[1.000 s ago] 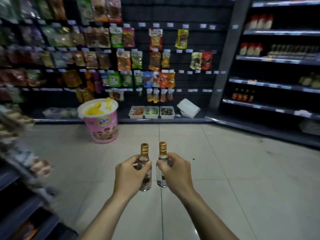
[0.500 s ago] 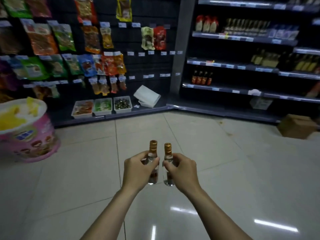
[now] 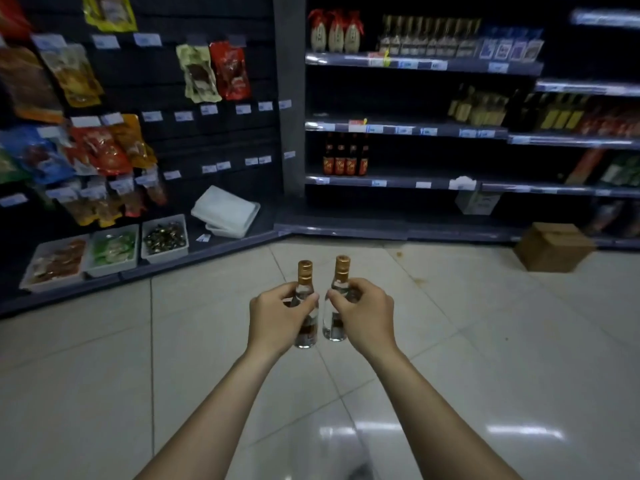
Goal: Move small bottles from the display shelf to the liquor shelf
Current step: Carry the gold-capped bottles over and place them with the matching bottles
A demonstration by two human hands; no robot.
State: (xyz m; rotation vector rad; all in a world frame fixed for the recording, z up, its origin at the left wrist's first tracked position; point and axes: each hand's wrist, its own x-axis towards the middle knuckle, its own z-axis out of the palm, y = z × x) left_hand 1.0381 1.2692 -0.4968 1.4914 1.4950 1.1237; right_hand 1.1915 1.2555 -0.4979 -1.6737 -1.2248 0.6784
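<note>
I hold two small clear bottles with gold caps upright, side by side, over the tiled floor. My left hand (image 3: 277,317) grips the left small bottle (image 3: 306,278). My right hand (image 3: 363,315) grips the right small bottle (image 3: 341,275). The two bottles are close but apart. The liquor shelf (image 3: 408,128) stands ahead to the right, dark, with rows of bottles on several levels, among them dark bottles with red labels (image 3: 344,157).
A snack wall (image 3: 104,143) with hanging packets fills the left. White bins (image 3: 110,251) of sweets and a white tray stack (image 3: 225,211) sit on its base. A cardboard box (image 3: 554,245) lies on the floor at the right, by the liquor shelf's foot.
The view has swung right and closer to the liquor shelf. The pink tub has left the view at the left. Both hands keep their bottles in the same pose.
</note>
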